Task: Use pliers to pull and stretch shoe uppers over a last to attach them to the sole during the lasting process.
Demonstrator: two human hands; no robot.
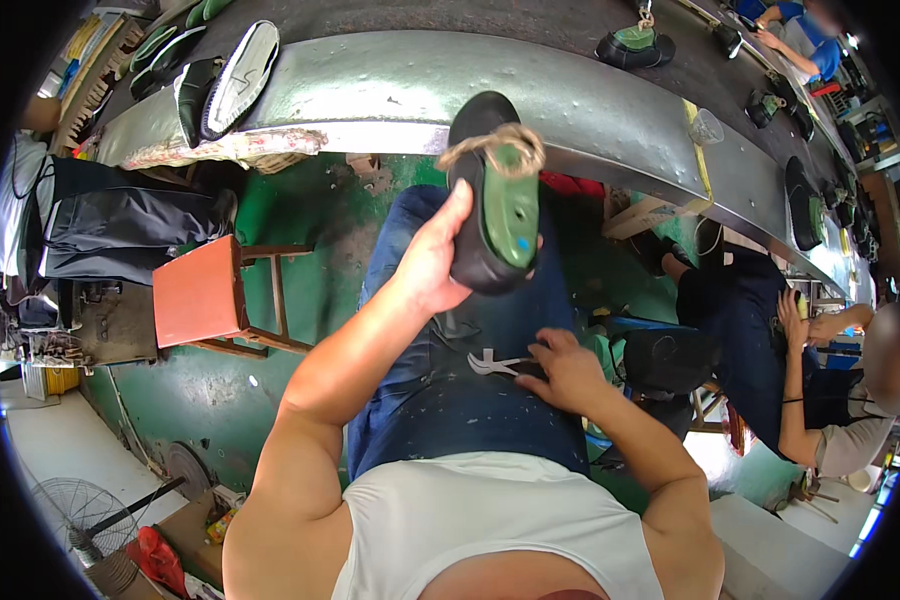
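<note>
A black shoe upper [466, 215] stretched over a green shoe last [511, 210] is gripped in my left hand [435, 245], raised above my thighs. Its green underside faces up, with a loop of rough twine [530, 150] tied round one end. The fingers on its far side are mostly hidden. Low over my lap, my right hand [568, 375] is closed round the dark handle of metal lasting pliers [488, 364]. The pliers' curved jaws point left, apart from the shoe.
A metal-covered bench [380, 85] runs across in front, with a pale-soled shoe [242, 80] and another lasted shoe [635, 45] on it. A reddish stool [198, 300] stands to the left. Seated co-workers flank me; one person [750, 330] is close at right. A fan [80, 510] stands lower left.
</note>
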